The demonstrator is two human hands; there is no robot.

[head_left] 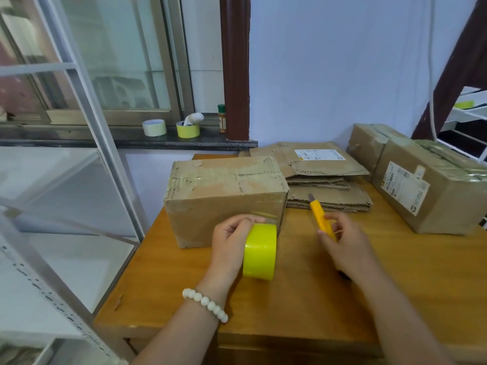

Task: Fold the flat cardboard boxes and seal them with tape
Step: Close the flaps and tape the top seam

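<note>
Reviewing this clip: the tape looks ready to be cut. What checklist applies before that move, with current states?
1. Left hand grips the tape roll: ok.
2. Tape strip runs from the roll onto the box front: ok.
3. Right hand holds the knife: ok.
4. Blade extended: cannot tell.
5. Knife at the strip: not ok, it is apart, to the right.
6. Box flaps closed on top: ok.
</note>
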